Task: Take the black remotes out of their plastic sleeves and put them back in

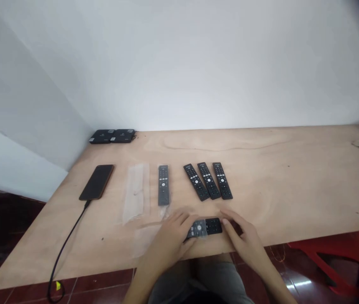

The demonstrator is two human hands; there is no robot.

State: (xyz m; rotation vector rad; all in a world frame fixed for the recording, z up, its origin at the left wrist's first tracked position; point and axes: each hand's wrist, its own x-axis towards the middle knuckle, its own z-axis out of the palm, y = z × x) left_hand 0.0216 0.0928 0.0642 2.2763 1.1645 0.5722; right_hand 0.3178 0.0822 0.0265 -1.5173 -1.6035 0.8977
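A black remote control lies crosswise near the table's front edge, its left part inside a clear plastic sleeve. My left hand is closed around the sleeved end, fingers above and thumb below. At the bare right end is my right hand, thumb and forefinger apart; whether the thumb touches the remote I cannot tell. Beyond my hands, three bare remotes lie side by side, two of them touching. Another remote in a plastic sleeve lies to their left.
Clear plastic sleeves lie left of the wrapped remote. Farther left is a phone with a black cable hanging over the table edge. Two black boxes stand at the wall. A red chair is at the right.
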